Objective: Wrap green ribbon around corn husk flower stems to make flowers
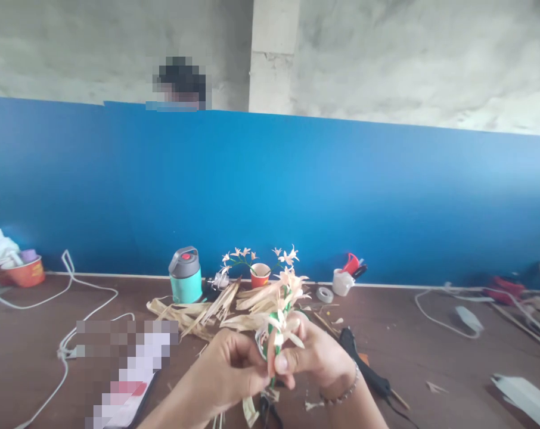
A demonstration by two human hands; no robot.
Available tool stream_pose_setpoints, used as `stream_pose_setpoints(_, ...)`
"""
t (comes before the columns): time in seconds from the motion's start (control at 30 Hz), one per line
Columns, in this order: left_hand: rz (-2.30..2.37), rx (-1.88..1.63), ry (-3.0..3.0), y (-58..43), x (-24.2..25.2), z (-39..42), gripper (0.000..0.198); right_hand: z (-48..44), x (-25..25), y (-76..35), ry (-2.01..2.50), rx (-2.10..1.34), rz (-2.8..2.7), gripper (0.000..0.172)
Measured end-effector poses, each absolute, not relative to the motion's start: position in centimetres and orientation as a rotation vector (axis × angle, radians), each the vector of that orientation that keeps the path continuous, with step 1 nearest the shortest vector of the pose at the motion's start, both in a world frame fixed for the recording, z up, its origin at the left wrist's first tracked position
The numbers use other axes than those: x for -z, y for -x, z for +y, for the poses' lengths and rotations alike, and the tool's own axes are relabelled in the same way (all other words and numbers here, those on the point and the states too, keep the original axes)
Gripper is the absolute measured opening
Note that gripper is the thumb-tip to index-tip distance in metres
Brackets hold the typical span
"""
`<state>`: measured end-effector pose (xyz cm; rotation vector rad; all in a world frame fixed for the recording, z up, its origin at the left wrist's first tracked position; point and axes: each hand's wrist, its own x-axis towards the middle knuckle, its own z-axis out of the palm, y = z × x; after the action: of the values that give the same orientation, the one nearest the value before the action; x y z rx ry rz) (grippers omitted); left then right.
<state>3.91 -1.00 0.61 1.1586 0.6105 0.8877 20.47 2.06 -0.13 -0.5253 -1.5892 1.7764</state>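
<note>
Both hands meet low in the middle of the view around a handmade flower stem (282,310) with pale husk petals and a green-and-white wrapped stalk. My left hand (227,372) is closed, pinching the stalk from the left. My right hand (317,354), with a bead bracelet at the wrist, grips the same stalk with thumb and fingers closed around it. The blossoms stick up above my fingers.
On the brown table (431,369) lie dried corn husks (198,313), a teal bottle (185,275), a red cup of flowers (260,274), a tape roll (324,294), a black glue gun (363,366), white cables (68,345) and an orange bowl (26,271). A blue partition (270,190) stands behind, with a person beyond it.
</note>
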Motion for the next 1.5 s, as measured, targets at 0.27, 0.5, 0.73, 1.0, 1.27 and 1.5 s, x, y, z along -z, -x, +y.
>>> stream_pose_setpoints(0.27, 0.799, -0.765, -1.109, -3.0, -0.3, -0.2, 0.01, 2.0, -0.2, -20.3, 0.67, -1.779, -1.493, 0.033)
stream_pose_setpoints(0.5, 0.97, -0.889, -1.238, -3.2, -0.4, -0.2, 0.013, 1.4, -1.2, -19.6, 0.893, -1.59, -1.478, 0.035)
stream_pose_setpoints(0.73, 1.266, -0.987, -1.623, -3.5, -0.4, -0.1, 0.014, 1.6, -0.9, -19.4, 1.329, -1.138, -1.684, 0.024)
stream_pose_setpoints(1.0, 1.174, -0.859, -1.597, -3.3, -0.8, 0.0, 0.016, 1.7, -0.6, -19.5, 1.407, -1.067, -1.78, 0.027)
stream_pose_setpoints(1.27, 1.191, -0.824, -1.528, -3.1, -0.2, 0.3, 0.017, 1.4, -0.9, -19.2, 1.409, -1.064, -1.777, 0.025)
stream_pose_setpoints(1.5, 1.0, -0.857, -1.271, -2.6, -0.3, 0.3, 0.02, 1.9, -1.1, -19.8, 0.952, -1.504, -1.533, 0.031)
